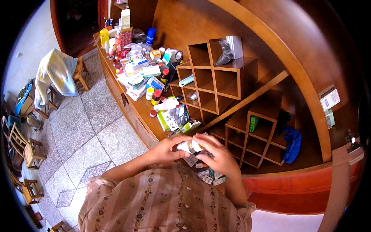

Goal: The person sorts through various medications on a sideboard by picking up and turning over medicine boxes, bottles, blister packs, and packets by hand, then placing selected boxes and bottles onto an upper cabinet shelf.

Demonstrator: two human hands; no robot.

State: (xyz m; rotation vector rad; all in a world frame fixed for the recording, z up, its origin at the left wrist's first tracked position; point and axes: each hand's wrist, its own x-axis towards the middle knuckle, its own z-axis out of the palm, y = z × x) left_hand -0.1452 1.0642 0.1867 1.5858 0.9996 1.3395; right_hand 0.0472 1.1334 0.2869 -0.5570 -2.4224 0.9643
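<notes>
A small white bottle (184,147) lies tilted between my two hands, in front of my chest. My left hand (169,149) is wrapped round its body, thumb below and fingers above. At its white cap end (196,145), my right hand (217,155) closes with thumb and fingers. Just beyond the hands, a green and white packet (190,126) lies on the wooden counter (154,127). Further along it stand a bottle with a red cap (156,97) and a white bottle with a yellow label (150,93). Blister packs (207,179) show below my right hand.
Many medicine boxes (152,71) are heaped on the counter, with a blue can (151,36) behind. Wooden lattice shelves (206,79) stand on the right, near a blue bag (292,145). Chairs (31,152) line the tiled floor at left.
</notes>
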